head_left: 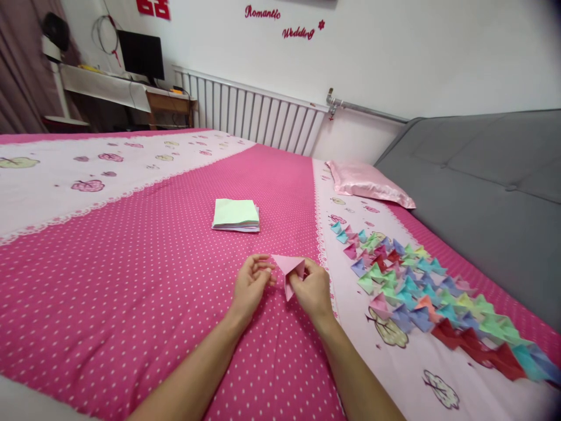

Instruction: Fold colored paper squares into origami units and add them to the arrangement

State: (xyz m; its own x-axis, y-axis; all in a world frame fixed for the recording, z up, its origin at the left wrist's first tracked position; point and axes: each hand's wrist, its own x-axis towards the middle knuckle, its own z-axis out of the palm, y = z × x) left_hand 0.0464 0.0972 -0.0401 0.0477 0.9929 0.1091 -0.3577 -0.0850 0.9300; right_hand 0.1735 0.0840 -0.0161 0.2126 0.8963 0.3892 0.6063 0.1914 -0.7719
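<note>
A partly folded piece of pink origami paper (pixel 289 265) is held above the bed, its pointed flaps spread apart. My right hand (pixel 313 286) grips it, with the thumb pressed into the fold. Just to its left, my left hand (pixel 253 282) has its fingers apart and curved toward the paper's left tip, holding nothing. Beyond both hands lies a stack of square paper (pixel 236 213), pale green on top. To the right, many small folded paper boats (pixel 407 286) in several colours stand in rows on the bedspread.
A pink dotted bedspread (pixel 175 280) covers the bed. A pink satin pillow (pixel 368 182) rests by the grey headboard (pixel 482 158). Along the far wall are a white radiator (pixel 258 111) and a desk (pixel 169 102) with a black monitor (pixel 141 55).
</note>
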